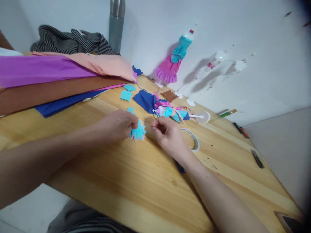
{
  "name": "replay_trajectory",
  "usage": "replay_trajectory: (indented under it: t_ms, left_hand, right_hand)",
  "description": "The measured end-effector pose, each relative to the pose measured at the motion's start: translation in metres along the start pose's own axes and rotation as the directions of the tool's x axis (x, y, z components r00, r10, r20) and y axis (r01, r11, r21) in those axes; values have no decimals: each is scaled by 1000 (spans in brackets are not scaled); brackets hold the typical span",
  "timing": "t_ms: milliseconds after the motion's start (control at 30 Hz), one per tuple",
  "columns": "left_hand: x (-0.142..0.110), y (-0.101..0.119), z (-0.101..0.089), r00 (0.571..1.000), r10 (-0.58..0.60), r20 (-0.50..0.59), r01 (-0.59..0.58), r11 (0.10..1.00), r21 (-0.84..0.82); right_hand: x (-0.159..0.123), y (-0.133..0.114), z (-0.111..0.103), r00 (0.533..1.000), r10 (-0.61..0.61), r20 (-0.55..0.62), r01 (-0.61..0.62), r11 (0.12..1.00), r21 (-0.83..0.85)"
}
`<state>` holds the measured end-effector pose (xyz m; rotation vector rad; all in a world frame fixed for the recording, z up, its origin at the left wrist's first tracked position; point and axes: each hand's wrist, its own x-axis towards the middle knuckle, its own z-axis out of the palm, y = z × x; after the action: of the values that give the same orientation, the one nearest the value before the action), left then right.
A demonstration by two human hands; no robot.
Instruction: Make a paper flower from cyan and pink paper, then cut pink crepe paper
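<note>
My left hand (121, 125) pinches a light blue paper piece with zigzag, pink-tinged edges (139, 132), holding it just above the wooden table. Close on its right, my right hand (168, 132) has thumb and forefinger pressed together; anything between them is too small to make out. A white roll of tape (195, 142) lies beside the right wrist. Past the hands lies a small figure dressed in coloured paper (167, 111), with a white round stand (202, 117). Light blue paper squares (125, 95) rest beyond the left hand.
Stacked coloured paper sheets (60, 69) cover the far left, with striped cloth (73, 40) behind. A figure in a pink paper skirt (167, 66) leans at the wall beside plain white figures (209, 66). A cutter knife (257, 158) lies near the right edge of the table (116, 181).
</note>
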<state>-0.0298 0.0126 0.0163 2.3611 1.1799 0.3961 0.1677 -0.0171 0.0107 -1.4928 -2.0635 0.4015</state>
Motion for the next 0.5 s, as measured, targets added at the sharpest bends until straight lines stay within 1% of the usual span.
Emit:
replay_trajectory:
  t_ms: [67, 167, 267, 333, 400, 500]
  left_hand:
    - [1, -1, 2, 1000, 6, -6, -6, 999, -54]
    - [1, -2, 5, 1000, -12, -6, 11, 989, -146]
    - [1, -2, 6, 1000, -28, 11, 30, 973, -228]
    - [1, -1, 4, 999, -47, 9, 48, 975, -219]
    - [0, 0, 2, 998, -67, 6, 67, 983, -168]
    - [0, 0, 0, 996, -86, -5, 85, 993, -81]
  right_hand:
    - [0, -2, 2, 998, 1, 57, -2, 1000, 23]
    - [-2, -5, 6, 988, 24, 153, -26, 1000, 11]
    - [-3, -5, 8, 981, 41, 191, -48, 998, 34]
    - [-3, -4, 8, 975, 44, 216, -60, 996, 66]
    - [-2, -3, 7, 971, 47, 235, -68, 994, 83]
    - [-1, -3, 5, 968, 37, 249, -54, 996, 64]
